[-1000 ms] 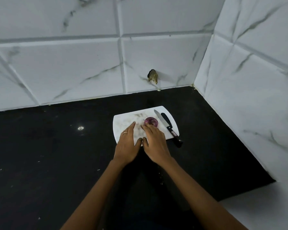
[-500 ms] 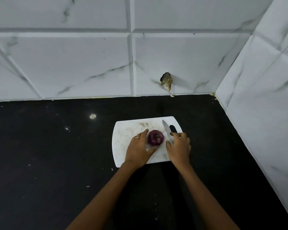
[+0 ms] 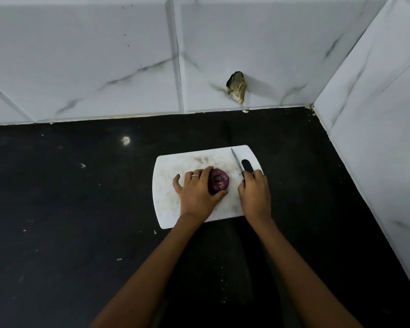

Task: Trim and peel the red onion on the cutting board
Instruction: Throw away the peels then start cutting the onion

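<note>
Start of trimming: my left hand [image 3: 197, 191] cups the red onion [image 3: 218, 181] mid-board on the cutting board [image 3: 168, 202]; my right hand [image 3: 255, 194] curls round the knife [image 3: 236, 161] (blade pointing far). Next, I judge, bring the blade across one onion end.

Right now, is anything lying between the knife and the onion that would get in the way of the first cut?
Nothing visible does. The right hand grips the knife, and only bare cutting board lies between its blade and the red onion. The left hand holds the onion from the opposite side, away from the blade.
</note>
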### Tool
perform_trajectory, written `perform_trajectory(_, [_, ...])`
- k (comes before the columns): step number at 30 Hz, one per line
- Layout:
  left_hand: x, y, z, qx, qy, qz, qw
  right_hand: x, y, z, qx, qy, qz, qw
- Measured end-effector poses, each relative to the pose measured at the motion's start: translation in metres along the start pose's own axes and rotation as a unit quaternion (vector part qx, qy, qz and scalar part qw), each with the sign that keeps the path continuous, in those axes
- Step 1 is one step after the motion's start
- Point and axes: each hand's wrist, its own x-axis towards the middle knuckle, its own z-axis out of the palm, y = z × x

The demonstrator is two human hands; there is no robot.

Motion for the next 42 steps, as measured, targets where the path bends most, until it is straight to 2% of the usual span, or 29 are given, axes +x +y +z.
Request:
perform_trajectory(5, [-0.004, -0.030, -0.013, -0.003, 0.008, -0.016, 1.000, -0.001, -0.010, 0.000, 0.031, 0.002, 0.003, 1.000])
perform_trajectory(11, [-0.011, -0.060, -0.029, -0.026, -0.008, -0.040, 0.999, -0.010, -0.041, 0.012, 0.187, -0.043, 0.036, 0.981])
perform_trajectory(15, [-0.014, -0.061, -0.027, -0.063, -0.010, -0.039, 0.997, -0.015, -0.054, 0.017, 0.229, -0.055, 0.035, 0.971])
perform_trajectory(22, [-0.018, -0.066, -0.014, -0.146, -0.005, -0.010, 0.989, -0.025, -0.044, 0.027, 0.072, -0.009, -0.025, 0.997])
perform_trajectory(27, [-0.016, -0.068, -0.007, -0.138, -0.005, 0.014, 0.990, -0.035, -0.036, 0.036, -0.052, -0.091, -0.075, 0.992])
perform_trajectory(36, [-0.013, -0.075, -0.005, -0.143, -0.013, 0.043, 0.989, -0.045, -0.051, 0.044, -0.031, -0.070, -0.003, 0.997])
perform_trajectory(42, [-0.017, -0.073, -0.005, -0.139, 0.001, 0.050, 0.989, -0.045, -0.053, 0.043, -0.020, -0.060, 0.007, 0.998])
